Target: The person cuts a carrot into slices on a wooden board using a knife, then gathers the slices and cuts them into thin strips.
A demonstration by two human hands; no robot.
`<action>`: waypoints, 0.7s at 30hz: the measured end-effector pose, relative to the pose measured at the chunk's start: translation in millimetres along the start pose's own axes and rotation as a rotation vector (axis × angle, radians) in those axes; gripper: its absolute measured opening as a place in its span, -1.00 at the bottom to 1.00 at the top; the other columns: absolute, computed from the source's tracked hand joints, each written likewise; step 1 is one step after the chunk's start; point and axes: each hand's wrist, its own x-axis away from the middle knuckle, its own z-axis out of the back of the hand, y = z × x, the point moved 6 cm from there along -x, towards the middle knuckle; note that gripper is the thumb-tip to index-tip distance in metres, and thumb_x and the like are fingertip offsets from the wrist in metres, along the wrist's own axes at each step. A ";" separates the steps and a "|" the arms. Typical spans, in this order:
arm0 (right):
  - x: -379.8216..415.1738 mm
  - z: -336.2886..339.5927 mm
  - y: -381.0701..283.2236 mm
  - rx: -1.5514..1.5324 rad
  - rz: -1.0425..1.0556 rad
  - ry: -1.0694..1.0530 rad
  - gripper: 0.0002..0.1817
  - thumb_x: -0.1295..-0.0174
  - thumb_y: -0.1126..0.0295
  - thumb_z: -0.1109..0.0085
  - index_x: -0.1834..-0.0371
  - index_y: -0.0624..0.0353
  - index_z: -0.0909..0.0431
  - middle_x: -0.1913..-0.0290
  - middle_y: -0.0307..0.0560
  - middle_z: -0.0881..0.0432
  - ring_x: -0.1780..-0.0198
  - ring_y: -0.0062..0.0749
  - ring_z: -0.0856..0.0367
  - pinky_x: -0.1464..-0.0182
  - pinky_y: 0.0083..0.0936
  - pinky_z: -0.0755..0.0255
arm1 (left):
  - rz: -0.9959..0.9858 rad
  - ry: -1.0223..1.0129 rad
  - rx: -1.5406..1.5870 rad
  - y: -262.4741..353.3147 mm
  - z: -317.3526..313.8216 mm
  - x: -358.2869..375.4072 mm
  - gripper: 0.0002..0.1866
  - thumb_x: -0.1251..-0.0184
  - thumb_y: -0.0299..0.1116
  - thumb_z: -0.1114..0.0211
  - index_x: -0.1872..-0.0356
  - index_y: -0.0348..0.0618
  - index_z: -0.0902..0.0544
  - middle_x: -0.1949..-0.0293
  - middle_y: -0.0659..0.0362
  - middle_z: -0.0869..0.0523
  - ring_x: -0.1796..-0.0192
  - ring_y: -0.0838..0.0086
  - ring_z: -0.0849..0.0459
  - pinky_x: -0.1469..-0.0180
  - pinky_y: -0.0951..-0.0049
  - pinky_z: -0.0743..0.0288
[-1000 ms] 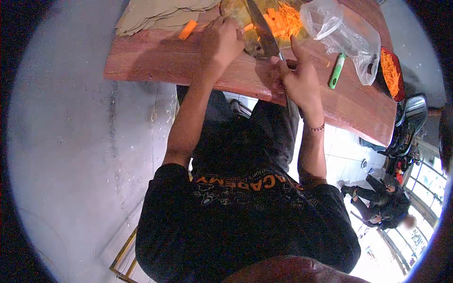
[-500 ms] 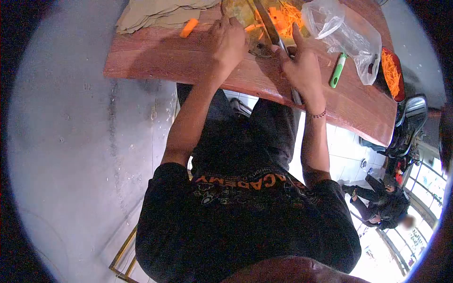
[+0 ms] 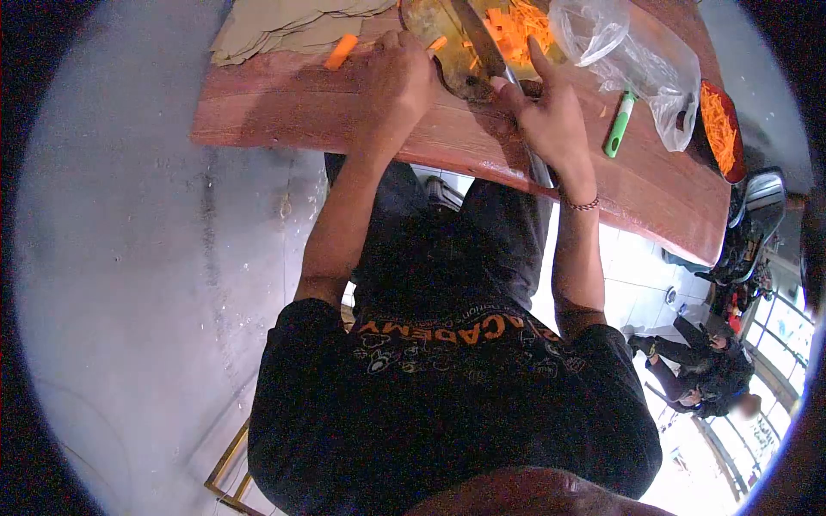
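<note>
My left hand (image 3: pixel 400 86) is curled at the left rim of the cutting board (image 3: pixel 443 21), its fingertips mostly hidden. A piece of carrot (image 3: pixel 437 42) shows at its right side, apparently in the fingers. In my right hand (image 3: pixel 555 120) is a long knife (image 3: pixel 480 39), the handle running back under the palm and the blade slanting away over the board. Cut carrot strips (image 3: pixel 520 30) lie heaped right of the blade. A thicker carrot chunk (image 3: pixel 341 52) rests on the table, left of my left hand.
Brown paper-like sheets (image 3: pixel 292 30) cover the table's far left. A clear plastic bag (image 3: pixel 645 64), a green-handled peeler (image 3: pixel 619 125) and a dark tray of shredded carrot (image 3: pixel 718 129) are on the right of the wooden table (image 3: pixel 258 107). A person (image 3: pixel 705 365) sits in the background at right.
My left hand has moved left, away from the knife blade, with the carrot piece beside it. My right hand keeps the knife in nearly the same place.
</note>
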 end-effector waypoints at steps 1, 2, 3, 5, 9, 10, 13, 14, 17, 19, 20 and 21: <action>1.5 -2.6 -0.6 0.003 -0.054 -0.045 -0.16 -0.25 0.11 -0.30 -0.50 0.29 -0.18 0.37 0.19 -0.73 0.30 -0.01 -0.75 0.21 -0.22 -0.57 | 0.036 -0.012 0.020 0.0 -0.5 -0.1 -0.78 -0.22 -0.40 -0.29 0.23 -0.36 -0.54 0.15 -0.17 -0.61 0.08 -0.04 -0.66 0.07 0.06 -0.58; 2.9 -3.9 -2.6 0.003 -0.053 -0.043 -0.16 -0.25 0.11 -0.30 -0.50 0.29 -0.18 0.37 0.19 -0.73 0.30 -0.01 -0.75 0.21 -0.22 -0.57 | 0.035 -0.012 0.019 3.1 -0.3 0.4 -0.78 -0.22 -0.40 -0.29 0.23 -0.36 -0.54 0.15 -0.17 -0.61 0.08 -0.04 -0.66 0.07 0.06 -0.58; 4.7 -8.3 -1.0 -0.025 -0.114 -0.090 -0.16 -0.26 0.09 -0.29 -0.51 0.27 -0.18 0.39 0.19 -0.73 0.32 0.00 -0.75 0.23 -0.22 -0.57 | 0.028 0.004 0.009 9.0 3.7 0.9 -0.77 -0.23 -0.39 -0.30 0.22 -0.36 -0.55 0.17 -0.16 -0.62 0.08 -0.04 -0.66 0.06 0.06 -0.58; 5.9 -14.1 5.0 -0.052 -0.175 -0.137 -0.16 -0.26 0.08 -0.28 -0.52 0.26 -0.17 0.41 0.18 -0.72 0.34 0.00 -0.75 0.25 -0.22 -0.56 | 0.021 0.019 0.001 11.9 -1.4 0.5 -0.76 -0.24 -0.37 -0.30 0.22 -0.35 -0.55 0.19 -0.15 -0.63 0.09 -0.05 -0.66 0.05 0.05 -0.57; 2.7 -12.9 -1.1 0.087 -0.085 -0.096 -0.16 -0.26 0.02 -0.24 -0.52 0.22 -0.19 0.37 0.22 -0.72 0.30 0.07 -0.74 0.21 -0.18 -0.57 | 0.029 0.118 0.291 -6.2 -30.0 -3.3 -0.77 -0.26 -0.32 -0.32 0.20 -0.29 -0.58 0.18 -0.12 -0.64 0.09 -0.03 -0.65 0.01 0.04 -0.53; 2.4 -12.3 -4.6 0.087 -0.085 -0.107 -0.16 -0.26 0.00 -0.24 -0.51 0.21 -0.20 0.35 0.25 -0.72 0.28 0.10 -0.74 0.19 -0.16 -0.57 | 0.038 0.113 0.422 -11.2 -32.2 -3.6 -0.77 -0.26 -0.30 -0.33 0.21 -0.26 -0.59 0.17 -0.11 -0.64 0.08 -0.01 -0.65 -0.01 0.05 -0.52; -1.0 -18.7 0.0 0.067 -0.034 -0.056 -0.17 -0.25 0.03 -0.26 -0.51 0.20 -0.22 0.35 0.28 -0.71 0.26 0.12 -0.73 0.16 -0.13 -0.55 | -0.001 0.197 0.420 -18.1 -16.7 -2.2 -0.77 -0.27 -0.30 -0.34 0.17 -0.24 -0.63 0.16 -0.04 -0.67 0.04 0.03 -0.64 -0.06 0.08 -0.49; -1.2 -19.3 1.1 0.068 -0.033 -0.060 -0.17 -0.25 0.03 -0.26 -0.51 0.20 -0.22 0.35 0.28 -0.71 0.26 0.12 -0.73 0.16 -0.13 -0.55 | 0.003 0.198 0.420 -19.8 -11.6 -1.4 -0.77 -0.27 -0.30 -0.34 0.17 -0.24 -0.63 0.16 -0.04 -0.67 0.04 0.03 -0.64 -0.06 0.08 -0.49; -0.5 -17.1 -5.1 0.054 0.002 -0.052 -0.18 -0.24 0.06 -0.29 -0.50 0.21 -0.23 0.35 0.28 -0.71 0.26 0.12 -0.73 0.17 -0.13 -0.56 | -0.185 0.250 0.268 -11.2 4.9 3.2 -0.79 -0.28 -0.35 -0.33 0.14 -0.25 -0.67 0.08 0.02 -0.69 -0.02 0.08 -0.63 -0.12 0.12 -0.47; -0.6 -18.0 -4.5 0.077 -0.041 -0.104 -0.18 -0.30 0.17 -0.29 -0.54 0.21 -0.14 0.29 0.15 -0.77 0.32 -0.35 -0.77 0.24 -0.47 -0.54 | -0.305 0.235 0.236 -8.2 -0.5 6.7 -0.77 -0.31 -0.32 -0.30 0.08 -0.13 -0.74 0.02 0.10 -0.76 0.00 0.10 -0.71 -0.14 0.16 -0.50; -1.0 -18.3 -3.0 0.078 -0.042 -0.105 -0.18 -0.30 0.17 -0.29 -0.54 0.21 -0.14 0.29 0.15 -0.77 0.32 -0.35 -0.77 0.24 -0.47 -0.54 | -0.304 0.234 0.238 -9.9 -3.7 8.8 -0.77 -0.31 -0.32 -0.30 0.08 -0.13 -0.74 0.02 0.10 -0.76 0.00 0.10 -0.71 -0.14 0.16 -0.50; -1.4 -17.9 -2.5 0.083 -0.015 -0.089 -0.18 -0.30 0.17 -0.29 -0.54 0.21 -0.14 0.29 0.14 -0.78 0.32 -0.37 -0.77 0.24 -0.48 -0.54 | -0.325 0.257 0.230 -9.3 -4.5 11.5 -0.78 -0.33 -0.32 -0.29 0.07 -0.11 -0.74 0.00 0.12 -0.76 -0.02 0.13 -0.69 -0.17 0.15 -0.46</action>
